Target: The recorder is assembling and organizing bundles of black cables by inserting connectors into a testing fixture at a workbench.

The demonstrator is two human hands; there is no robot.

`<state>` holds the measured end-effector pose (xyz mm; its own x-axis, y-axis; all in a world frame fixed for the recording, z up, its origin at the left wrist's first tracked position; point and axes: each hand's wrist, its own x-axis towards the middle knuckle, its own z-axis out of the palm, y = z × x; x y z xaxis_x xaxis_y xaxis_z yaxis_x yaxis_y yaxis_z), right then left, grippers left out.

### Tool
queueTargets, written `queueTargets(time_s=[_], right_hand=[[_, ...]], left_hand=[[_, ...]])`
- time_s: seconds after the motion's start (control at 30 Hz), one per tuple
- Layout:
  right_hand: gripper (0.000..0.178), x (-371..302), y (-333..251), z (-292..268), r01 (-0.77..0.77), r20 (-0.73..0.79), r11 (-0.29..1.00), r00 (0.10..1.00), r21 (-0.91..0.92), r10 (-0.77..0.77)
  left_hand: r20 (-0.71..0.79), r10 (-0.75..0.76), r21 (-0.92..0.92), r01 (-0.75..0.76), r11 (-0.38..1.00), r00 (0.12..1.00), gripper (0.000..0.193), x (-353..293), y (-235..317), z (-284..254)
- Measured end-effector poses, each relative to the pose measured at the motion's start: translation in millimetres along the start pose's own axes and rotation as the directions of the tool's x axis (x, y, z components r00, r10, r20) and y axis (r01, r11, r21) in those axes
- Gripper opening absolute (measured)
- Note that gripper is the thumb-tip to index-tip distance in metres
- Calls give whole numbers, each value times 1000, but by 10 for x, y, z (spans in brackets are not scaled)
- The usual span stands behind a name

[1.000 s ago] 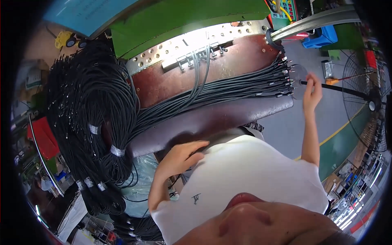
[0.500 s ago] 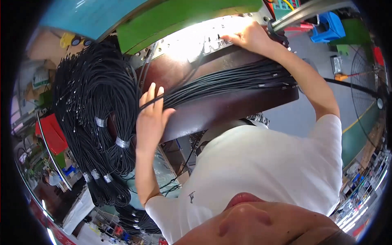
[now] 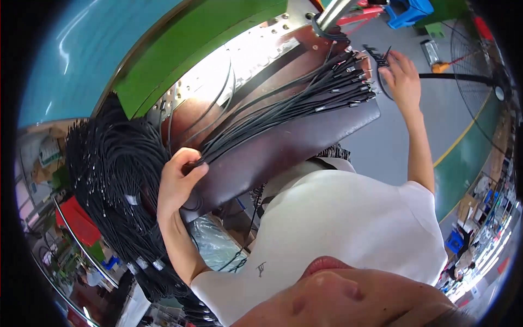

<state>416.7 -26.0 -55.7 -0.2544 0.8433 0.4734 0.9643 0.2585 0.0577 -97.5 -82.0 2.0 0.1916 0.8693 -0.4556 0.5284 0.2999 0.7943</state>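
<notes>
Head view: one loose bundle of smooth black cables (image 3: pixel 283 109), metal-tipped, 12–1 o'clock on a glossy brown board (image 3: pixel 283 143). Left hand (image 3: pixel 178 177) at 9, fingers curled round the cables' left end. Right hand (image 3: pixel 404 84) at 2, half-spread past board edge over grey floor (image 3: pixel 391 129); can't tell if gripping. Four silver bands (image 3: pixel 143 262) around 8.

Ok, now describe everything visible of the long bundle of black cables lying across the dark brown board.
The long bundle of thin black cables looks rubber- or plastic-coated, with short silvery tips at its right end, where the strands fan apart. It lies slantwise and slightly bowed across the glossy dark brown board, rising to the right. The person's bare left hand is at its lower left end, fingers curled; how firmly they grip is unclear.
</notes>
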Motion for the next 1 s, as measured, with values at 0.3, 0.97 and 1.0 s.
queueTargets(time_s=[0.3, 0.97, 1.0], right_hand=[[19, -148, -1233, -229, 179, 52, 809, 967, 560, -250], [38, 728, -1953, -350, -782, 571, -166, 565, 601, -595], [42, 790, -1958, -377, -855, 587, -53, 399, 516, -704]], left_hand=[[575, 161, -185, -65, 981, 802, 26, 1347, 1263, 1428], [-117, 151, -804, -182, 566, 982, 28, 125, 528, 1640], [-185, 112, -831, -216, 513, 976, 28, 118, 524, 1629]])
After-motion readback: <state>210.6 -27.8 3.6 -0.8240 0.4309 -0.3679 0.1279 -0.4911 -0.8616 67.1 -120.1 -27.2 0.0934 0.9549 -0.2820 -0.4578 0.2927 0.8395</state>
